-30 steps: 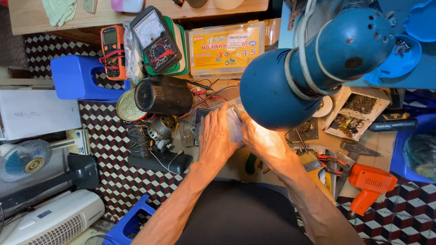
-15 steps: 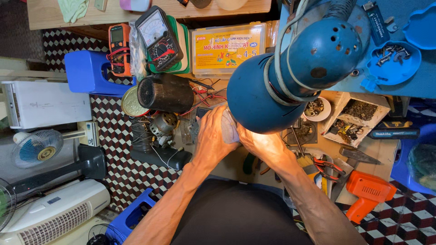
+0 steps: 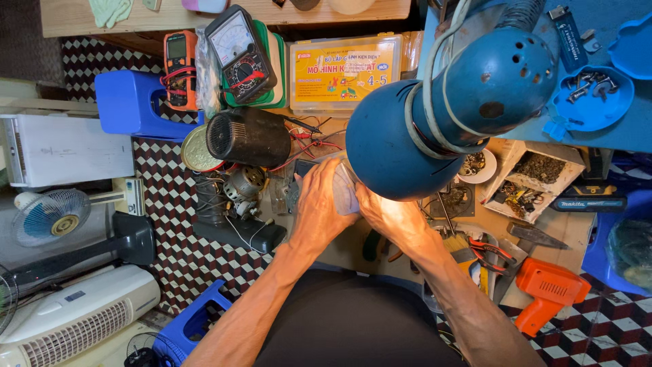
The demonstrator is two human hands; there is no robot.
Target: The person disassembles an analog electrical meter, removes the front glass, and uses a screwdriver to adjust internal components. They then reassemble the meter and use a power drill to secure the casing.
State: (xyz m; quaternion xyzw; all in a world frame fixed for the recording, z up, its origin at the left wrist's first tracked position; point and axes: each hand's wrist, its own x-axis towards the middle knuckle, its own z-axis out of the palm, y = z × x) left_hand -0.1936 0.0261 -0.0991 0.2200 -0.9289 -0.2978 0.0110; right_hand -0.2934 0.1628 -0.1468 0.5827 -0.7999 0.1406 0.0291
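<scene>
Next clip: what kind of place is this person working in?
Most likely a small electrical repair workshop. An analog multimeter and an orange digital meter stand at the bench's far edge, a bare motor with loose wires lies beside the left hand, and fans wait on the floor.

Checkered floor (image 3: 170,224), wooden shelf (image 3: 224,13), blue lamp (image 3: 448,109) apparently lit.

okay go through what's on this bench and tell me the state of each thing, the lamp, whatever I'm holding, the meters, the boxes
Blue desk lamp: lit, shining on the hands.
Clear plastic piece: gripped between left hand and right hand.
Analog multimeter: propped up, leads attached.
Orange multimeter: display blank.
Yellow kit box: lid closed.
Black motor: lying on its side.
Cardboard box: open.
</scene>
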